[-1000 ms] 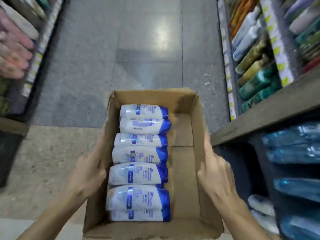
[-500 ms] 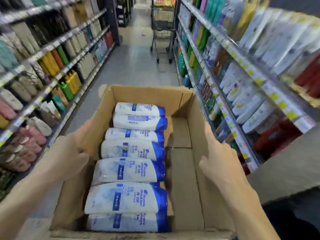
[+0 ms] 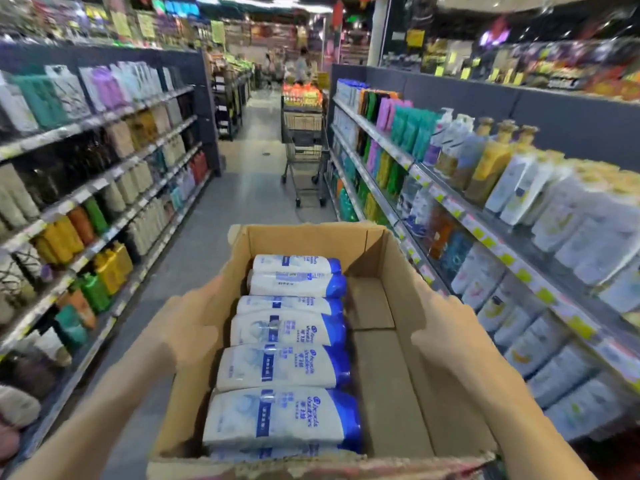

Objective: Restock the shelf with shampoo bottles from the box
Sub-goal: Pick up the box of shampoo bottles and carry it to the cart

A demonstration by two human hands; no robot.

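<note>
We carry the open brown cardboard box [image 3: 388, 271], left hand [image 3: 188, 327] and right hand [image 3: 446, 337] flat against its sides, fingers extended. White, blue-capped shampoo bottles [image 3: 287, 365] lie inside it; next, we judge, set it down.

The bottles [image 3: 287, 358] lie in a row in the left side of the box [image 3: 408, 306]. Shelves [image 3: 450, 202] stand left and right. A cart [image 3: 304, 157] stands ahead.

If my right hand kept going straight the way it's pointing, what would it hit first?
Likely nothing soon: the right hand points along the cardboard box wall toward the shopping cart far ahead.
</note>
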